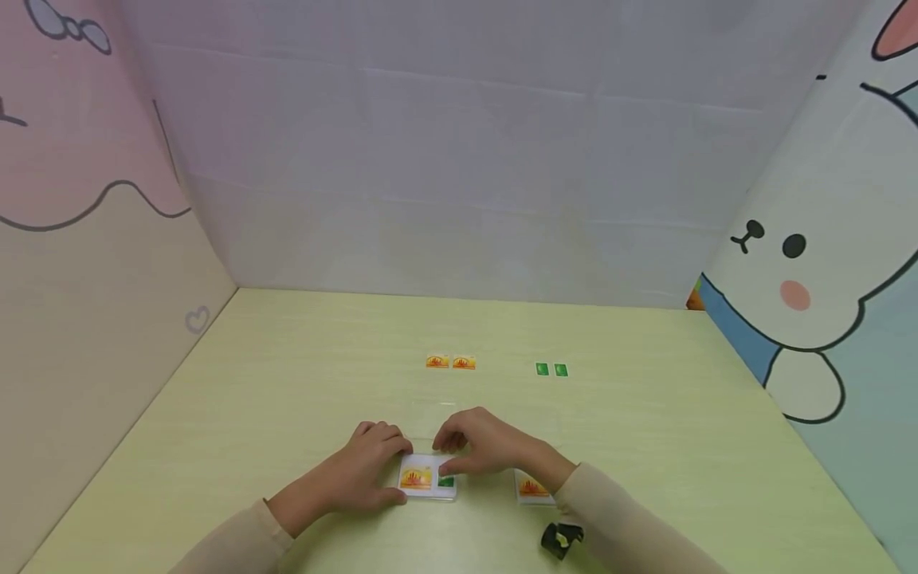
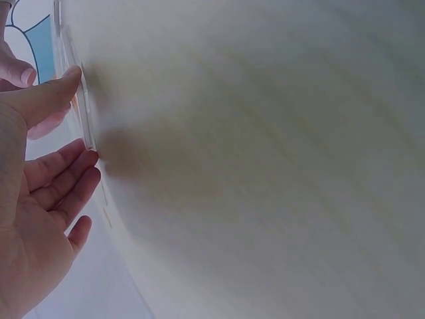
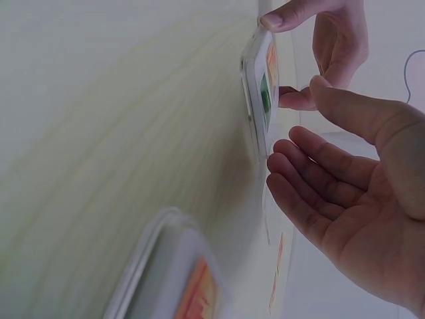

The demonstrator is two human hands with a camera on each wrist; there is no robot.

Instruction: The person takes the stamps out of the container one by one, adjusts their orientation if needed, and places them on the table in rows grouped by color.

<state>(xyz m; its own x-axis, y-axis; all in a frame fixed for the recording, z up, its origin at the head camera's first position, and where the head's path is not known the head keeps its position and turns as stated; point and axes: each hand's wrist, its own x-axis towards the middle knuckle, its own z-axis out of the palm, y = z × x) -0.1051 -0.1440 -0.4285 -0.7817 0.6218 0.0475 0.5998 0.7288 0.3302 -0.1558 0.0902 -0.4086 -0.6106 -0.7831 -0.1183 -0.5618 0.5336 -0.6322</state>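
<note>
A flat white plate with a clear rim (image 1: 423, 460) lies on the table, bearing an orange picture (image 1: 416, 477) and a green picture (image 1: 446, 481). My left hand (image 1: 366, 469) holds its left side, thumb at the near edge and fingers at the far edge. Over its right part hovers my right hand (image 1: 482, 442), the thumb partly covering the green picture. In the right wrist view, the fingers of the right hand (image 3: 345, 179) are loosely bent with nothing between them. A second white plate (image 1: 534, 501) with an orange picture lies partly under the right forearm.
Two orange pictures (image 1: 450, 363) and two green ones (image 1: 551, 370) lie farther back on the table (image 1: 323, 351). Faint clear sheets (image 1: 433, 405) lie just beyond the hands. A small black object (image 1: 559, 540) sits by the right sleeve. Walls enclose the table's back and sides.
</note>
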